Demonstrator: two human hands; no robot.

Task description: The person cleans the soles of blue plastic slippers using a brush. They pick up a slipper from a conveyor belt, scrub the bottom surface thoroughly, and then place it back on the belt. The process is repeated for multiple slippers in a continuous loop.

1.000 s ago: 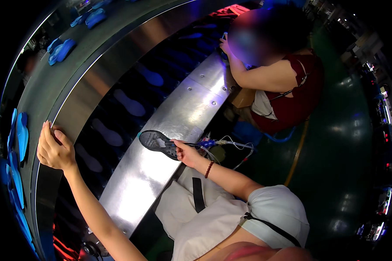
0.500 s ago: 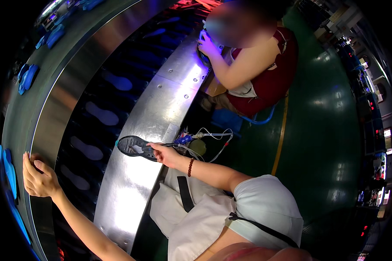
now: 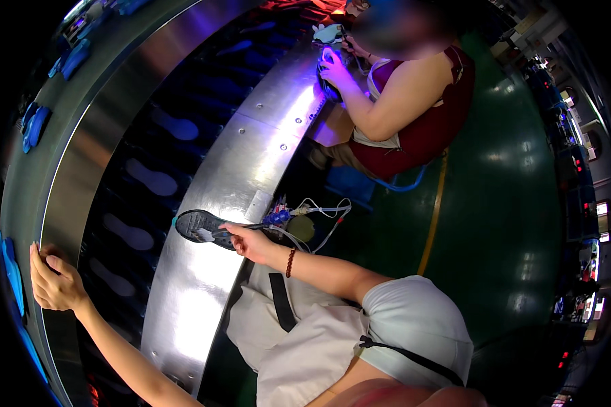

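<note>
My right hand (image 3: 250, 243) pinches a dark shoe sole (image 3: 195, 220) by one end, fingers and thumb closed on it. A pale patch shows on the upward face, and a bit of teal at the far tip. The sole lies over the shiny metal ledge (image 3: 207, 271). Far to the left, my left hand (image 3: 58, 281) is stretched out with thumb and fingers apart and nothing visible in it. Its fingertips are at the edge of the metal rail (image 3: 91, 159), close to blue shoe-shaped pieces (image 3: 12, 268) on the green belt (image 3: 44, 159).
Pale insole shapes (image 3: 151, 178) sit in a row on the dark conveyor between rail and ledge. Under the ledge are hoses with a blue fitting (image 3: 276, 217). Ahead, a co-worker in a red apron (image 3: 431, 129) sits on a blue stool (image 3: 404, 182), handling a shoe under violet light.
The view has shifted slightly. My right hand keeps its grip on the sole, and my left hand stays by the rail. The co-worker has leaned back, and a light-coloured shoe now shows beyond their hand.
</note>
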